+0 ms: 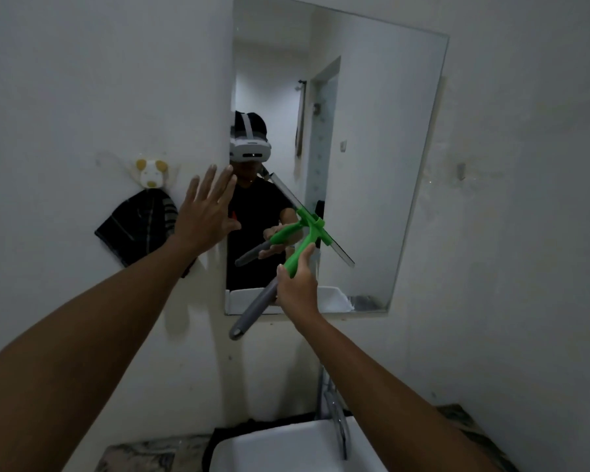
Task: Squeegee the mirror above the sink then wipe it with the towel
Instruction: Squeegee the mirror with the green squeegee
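Observation:
A frameless mirror (372,148) hangs on the white wall above the sink (286,447). My right hand (295,284) grips a squeegee (300,250) with a green neck and grey handle. Its blade lies slanted against the lower middle of the glass. My left hand (203,212) is spread flat, fingers apart, at the mirror's left edge, holding nothing. A dark striped towel (137,229) hangs on the wall left of the mirror, just beside my left wrist.
A dog-shaped hook (151,173) holds the towel. A chrome faucet (336,417) rises behind the white basin. A marbled countertop (140,454) flanks the sink. The mirror reflects a person wearing a headset and a doorway behind.

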